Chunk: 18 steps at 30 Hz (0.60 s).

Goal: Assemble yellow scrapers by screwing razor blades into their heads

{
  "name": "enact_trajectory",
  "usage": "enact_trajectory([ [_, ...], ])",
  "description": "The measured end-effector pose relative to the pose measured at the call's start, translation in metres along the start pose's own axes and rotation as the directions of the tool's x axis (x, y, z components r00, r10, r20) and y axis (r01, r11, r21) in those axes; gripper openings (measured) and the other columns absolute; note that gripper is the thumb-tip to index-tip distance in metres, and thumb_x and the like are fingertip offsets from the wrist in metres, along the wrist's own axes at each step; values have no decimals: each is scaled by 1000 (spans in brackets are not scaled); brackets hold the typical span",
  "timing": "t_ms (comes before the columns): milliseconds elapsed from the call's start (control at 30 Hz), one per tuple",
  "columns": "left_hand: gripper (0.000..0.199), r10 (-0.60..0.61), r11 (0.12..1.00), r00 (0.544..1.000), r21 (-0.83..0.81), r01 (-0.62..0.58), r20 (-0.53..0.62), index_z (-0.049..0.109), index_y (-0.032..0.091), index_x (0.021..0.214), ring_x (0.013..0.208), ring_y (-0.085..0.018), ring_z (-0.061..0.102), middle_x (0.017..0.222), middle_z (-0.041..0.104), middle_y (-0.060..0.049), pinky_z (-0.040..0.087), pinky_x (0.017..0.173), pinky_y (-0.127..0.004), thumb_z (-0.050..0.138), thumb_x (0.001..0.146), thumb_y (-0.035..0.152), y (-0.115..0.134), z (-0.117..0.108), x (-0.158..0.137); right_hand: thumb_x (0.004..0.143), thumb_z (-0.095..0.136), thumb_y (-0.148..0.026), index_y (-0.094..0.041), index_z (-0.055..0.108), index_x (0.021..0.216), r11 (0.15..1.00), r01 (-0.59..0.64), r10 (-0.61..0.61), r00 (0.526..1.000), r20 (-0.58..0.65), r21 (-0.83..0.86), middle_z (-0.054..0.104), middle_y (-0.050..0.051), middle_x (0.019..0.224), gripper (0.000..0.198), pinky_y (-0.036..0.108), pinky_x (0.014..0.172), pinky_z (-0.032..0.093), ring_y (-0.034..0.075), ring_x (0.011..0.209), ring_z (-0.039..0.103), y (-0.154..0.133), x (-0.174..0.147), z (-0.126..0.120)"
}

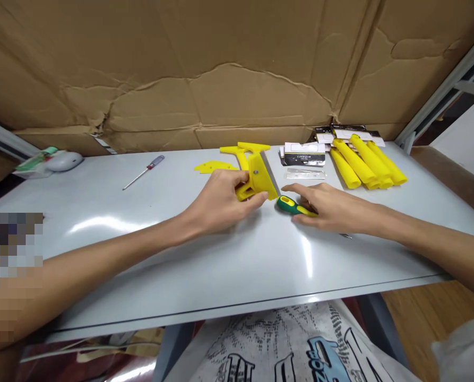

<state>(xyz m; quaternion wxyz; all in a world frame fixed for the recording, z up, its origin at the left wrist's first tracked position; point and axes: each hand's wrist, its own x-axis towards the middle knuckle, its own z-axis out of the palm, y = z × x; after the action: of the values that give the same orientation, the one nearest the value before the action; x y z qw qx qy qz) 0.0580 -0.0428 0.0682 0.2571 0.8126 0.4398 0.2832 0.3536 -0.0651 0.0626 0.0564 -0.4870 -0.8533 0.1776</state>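
My left hand (224,201) is closed on a yellow scraper (258,178), whose metal blade (270,172) runs along its right edge. A round screw shows on the scraper's face. Close by on the right, my right hand (320,207) grips a green and yellow screwdriver (286,203), its rounded handle end toward the scraper and its metal tip low by the wrist. Behind my left hand lie yellow T-shaped scraper parts (237,150) and a flat yellow plate (214,167), partly hidden by that hand.
Thin blades (305,174) lie before small black and white boxes (303,154). Several yellow tubular handles (364,164) are piled at the right. A second screwdriver (144,172) lies left, near a white mouse (64,160). Cardboard (221,101) walls the table's back.
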Motion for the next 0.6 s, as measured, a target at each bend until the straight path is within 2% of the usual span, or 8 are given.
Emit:
enact_trajectory([
  [100,21,402,865,916,336,-373,-17,84,19,101,73,-19,71,88,83,-5,51,68,-32,71,113,30,-17,12,-9,100,82,-32,-21,65,177,999,-42,41,998,-57,-11,78,5,88,79,31,60,42,20,68,65,16,-2,-16],
  [200,27,795,393,594,641,-659,123,85,11,115,76,-22,81,99,89,-13,58,62,-33,58,115,6,-29,24,-13,102,88,-35,-25,70,163,971,49,27,950,-311,235,81,6,102,64,30,56,51,16,67,66,38,2,-44],
  [267,31,879,109,400,709,-696,258,84,10,112,75,-21,81,94,87,-12,63,61,-31,57,113,-5,-32,28,-12,101,97,-43,-31,66,157,891,236,24,828,-560,387,79,5,113,65,27,51,52,13,67,65,46,12,-53],
  [300,32,889,27,344,716,-697,301,85,11,110,75,-19,80,92,86,-10,65,62,-30,58,114,-7,-31,29,-11,98,102,-48,-33,64,155,848,350,19,731,-682,399,77,4,116,70,25,48,51,11,67,63,47,18,-53],
  [367,35,900,-39,290,721,-692,326,85,13,107,72,-16,77,86,83,-6,66,61,-27,59,115,-8,-29,29,-10,92,109,-58,-37,62,152,786,528,-16,537,-843,321,71,1,118,79,22,47,53,10,71,64,40,28,-44],
  [433,36,911,-42,272,724,-689,311,86,11,101,67,-15,72,80,78,-4,63,56,-26,59,115,-8,-27,29,-9,93,108,-64,-38,65,150,758,599,-49,446,-894,257,66,1,125,76,21,51,61,9,79,66,27,34,-29],
  [533,37,912,-23,283,728,-685,296,86,13,99,65,-14,70,77,75,-3,59,53,-27,59,117,-6,-27,29,-9,97,104,-70,-37,67,149,767,572,-34,487,-873,290,63,3,140,72,20,59,71,8,86,66,7,30,-12],
  [600,42,883,12,341,711,-704,323,86,16,101,65,-15,71,77,75,-3,57,52,-28,54,119,-4,-27,29,-9,96,106,-67,-38,66,148,772,535,-16,557,-830,344,61,4,146,72,22,61,74,8,87,65,-3,23,-8],
])
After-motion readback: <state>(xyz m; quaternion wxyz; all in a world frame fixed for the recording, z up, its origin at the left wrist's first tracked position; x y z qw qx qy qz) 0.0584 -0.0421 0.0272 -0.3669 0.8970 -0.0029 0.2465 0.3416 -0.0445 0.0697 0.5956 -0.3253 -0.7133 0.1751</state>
